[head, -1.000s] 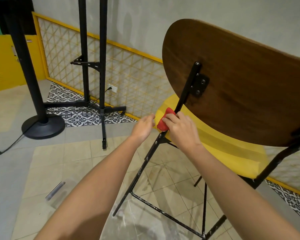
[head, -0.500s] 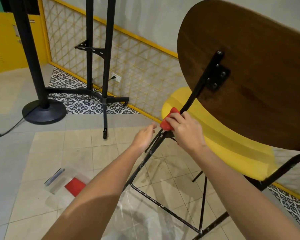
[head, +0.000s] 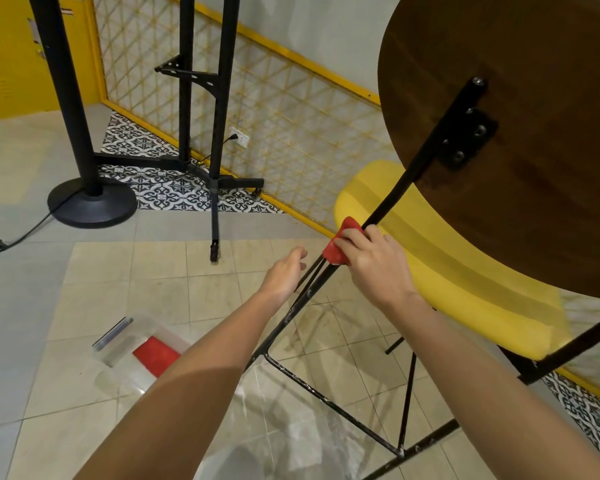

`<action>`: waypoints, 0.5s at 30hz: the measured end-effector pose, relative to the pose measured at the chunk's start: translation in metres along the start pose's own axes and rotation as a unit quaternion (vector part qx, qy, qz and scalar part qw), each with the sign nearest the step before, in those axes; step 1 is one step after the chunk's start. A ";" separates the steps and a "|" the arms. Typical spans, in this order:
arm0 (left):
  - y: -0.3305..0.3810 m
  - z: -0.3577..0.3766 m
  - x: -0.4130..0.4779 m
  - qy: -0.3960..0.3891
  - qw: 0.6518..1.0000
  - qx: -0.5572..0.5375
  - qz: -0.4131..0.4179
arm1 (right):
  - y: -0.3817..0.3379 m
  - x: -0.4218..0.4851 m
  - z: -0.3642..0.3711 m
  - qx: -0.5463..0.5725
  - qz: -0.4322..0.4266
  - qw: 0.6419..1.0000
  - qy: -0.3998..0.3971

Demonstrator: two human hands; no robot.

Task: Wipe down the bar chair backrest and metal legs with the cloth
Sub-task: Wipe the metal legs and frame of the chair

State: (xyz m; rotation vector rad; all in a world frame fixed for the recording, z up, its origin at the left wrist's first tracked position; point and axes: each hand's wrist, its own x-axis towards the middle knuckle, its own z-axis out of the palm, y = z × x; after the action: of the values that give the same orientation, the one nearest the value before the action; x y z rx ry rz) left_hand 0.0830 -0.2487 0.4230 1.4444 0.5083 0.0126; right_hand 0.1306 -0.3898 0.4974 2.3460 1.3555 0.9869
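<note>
The bar chair fills the right side: a dark wooden backrest (head: 520, 140), a yellow seat (head: 440, 271) and black metal legs (head: 288, 317). My right hand (head: 374, 268) grips a red cloth (head: 340, 244) wrapped round the black rear leg, just below the seat's edge. My left hand (head: 284, 275) hovers beside the same leg, a little lower, with fingers relaxed and nothing in it. A black footrest bar (head: 329, 403) joins the legs near the floor.
A clear plastic box (head: 125, 341) with a red cloth inside lies on the tiled floor at lower left. A black round-based pole (head: 90, 202) and a black metal stand (head: 215, 188) rise at the back left, with a cable (head: 25, 233) across the floor. Yellow lattice panel lines the wall.
The view has tilted down and moved closer. My right hand with the cloth has slid slightly along the leg; my left hand has dropped off the seat's edge to beside the leg.
</note>
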 end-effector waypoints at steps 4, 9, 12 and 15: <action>0.001 0.002 0.000 -0.007 1.000 0.005 0.000 | -0.009 -0.007 0.006 -0.011 -0.020 0.999 -0.026; 0.006 0.000 -0.002 -0.004 1.000 0.012 0.002 | -0.025 -0.016 0.013 -0.016 -0.039 0.995 -0.089; 0.012 -0.002 0.000 0.003 1.000 0.005 0.001 | -0.021 -0.008 0.009 -0.010 -0.025 0.998 -0.051; 0.018 -0.001 0.000 0.004 1.000 -0.003 0.001 | -0.007 0.000 0.004 -0.003 0.013 1.000 -0.003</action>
State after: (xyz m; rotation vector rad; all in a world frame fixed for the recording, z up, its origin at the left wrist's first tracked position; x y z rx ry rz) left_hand 0.0883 -0.2451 0.4401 1.4388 0.5125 0.0209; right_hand 0.1287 -0.3862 0.4910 2.3650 1.3222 0.9893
